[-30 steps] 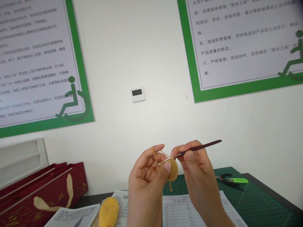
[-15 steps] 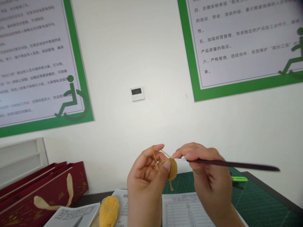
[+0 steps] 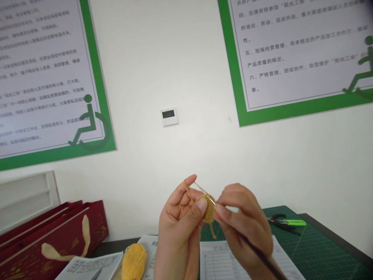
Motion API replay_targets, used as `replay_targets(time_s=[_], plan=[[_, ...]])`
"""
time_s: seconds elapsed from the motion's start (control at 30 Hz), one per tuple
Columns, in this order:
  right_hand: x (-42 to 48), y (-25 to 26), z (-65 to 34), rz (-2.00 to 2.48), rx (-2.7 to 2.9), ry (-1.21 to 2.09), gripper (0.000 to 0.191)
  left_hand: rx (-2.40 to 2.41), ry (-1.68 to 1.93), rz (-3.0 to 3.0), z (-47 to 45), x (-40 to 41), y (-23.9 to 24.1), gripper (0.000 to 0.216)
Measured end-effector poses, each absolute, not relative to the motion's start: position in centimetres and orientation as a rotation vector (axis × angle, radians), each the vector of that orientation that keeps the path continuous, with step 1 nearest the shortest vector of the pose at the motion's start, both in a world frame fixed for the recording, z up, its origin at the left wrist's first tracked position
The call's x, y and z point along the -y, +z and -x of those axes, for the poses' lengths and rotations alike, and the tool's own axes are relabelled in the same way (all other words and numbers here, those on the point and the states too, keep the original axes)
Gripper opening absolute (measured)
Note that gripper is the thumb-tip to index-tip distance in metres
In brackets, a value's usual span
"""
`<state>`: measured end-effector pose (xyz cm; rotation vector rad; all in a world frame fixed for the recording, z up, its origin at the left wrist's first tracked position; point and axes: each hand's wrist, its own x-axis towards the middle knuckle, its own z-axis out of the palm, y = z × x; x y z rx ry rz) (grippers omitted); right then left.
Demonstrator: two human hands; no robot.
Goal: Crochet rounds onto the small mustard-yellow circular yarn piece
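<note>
At five o'clock from the view's centre, your left hand [image 3: 182, 216], yarn [image 3: 201, 188] looped round it, pinched the disc [image 3: 210, 214]; your right hand [image 3: 247, 225] gripped the hook [image 3: 259, 252] at the disc's twelve-o'clock edge. A stitch seemed in hand, the next pull likely calling for steady tension.

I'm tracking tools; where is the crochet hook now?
In the head view, the crochet hook is low, right of centre, in the right hand, its metal end at the tan crocheted piece in the left hand.
</note>
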<state>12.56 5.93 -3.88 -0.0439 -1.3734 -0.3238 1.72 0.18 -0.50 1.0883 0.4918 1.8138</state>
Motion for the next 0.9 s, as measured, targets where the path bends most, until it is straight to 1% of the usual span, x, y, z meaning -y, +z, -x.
replay_targets(time_s=[0.07,0.1,0.17,0.27,0.3,0.4,0.47,0.53,0.6,0.67,0.73,0.77,0.8,0.83,0.9], plan=[[-5.5,-4.2,-12.4,0.144,1.337,-0.541,0.032,-0.538,1.896,-1.179,-1.7,-0.4,-0.8,0.042],[-5.3,-4.3,-12.3,0.187,1.326,-0.53,0.031,-0.568,1.955,-1.233,-1.8,-0.5,-1.0,0.042],[-4.8,-4.4,-12.2,0.24,1.305,-0.36,0.025,-0.634,2.04,-1.303,-1.9,-0.6,-1.2,0.04],[-4.3,-3.9,-12.4,0.298,1.187,0.027,0.011,-0.624,1.983,-1.334,-1.8,-0.5,-1.1,0.034],[-4.3,-3.6,-12.5,0.321,1.153,0.221,0.012,-0.601,1.94,-1.327,-1.7,-0.5,-1.0,0.034],[-4.6,-2.8,-12.5,0.245,1.073,0.873,0.033,-0.536,1.828,-1.277,-1.2,-0.5,-0.7,0.032],[-4.9,-2.5,-12.3,0.16,0.992,1.206,0.039,-0.508,1.787,-1.242,-0.8,-0.6,-0.6,0.03],[-5.1,-2.4,-11.8,0.09,0.921,1.417,0.041,-0.497,1.77,-1.216,-0.6,-0.7,-0.6,0.029],[-5.1,-2.5,-11.4,0.033,0.93,1.507,0.042,-0.504,1.785,-1.211,-0.6,-0.9,-0.7,0.028],[-5.0,-2.6,-11.1,-0.007,1.008,1.48,0.039,-0.519,1.843,-1.23,-0.7,-1.1,-0.9,0.029],[-5.2,-2.8,-11.3,-0.021,1.106,1.251,0.03,-0.542,1.895,-1.25,-1.1,-1.2,-1.1,0.029],[-5.4,-2.9,-11.5,-0.013,1.158,1.046,0.023,-0.552,1.927,-1.255,-1.4,-1.2,-1.2,0.03],[-5.6,-3.1,-11.8,-0.001,1.205,0.768,0.014,-0.561,1.962,-1.254,-1.6,-1.1,-1.3,0.03],[-5.9,-3.3,-12.1,0.036,1.258,0.439,0.009,-0.559,1.981,-1.254,-1.9,-1.0,-1.4,0.031],[-6.4,-3.7,-12.8,0.05,1.353,-0.169,0.026,-0.523,1.962,-1.245,-2.2,-0.6,-1.3,0.034]])
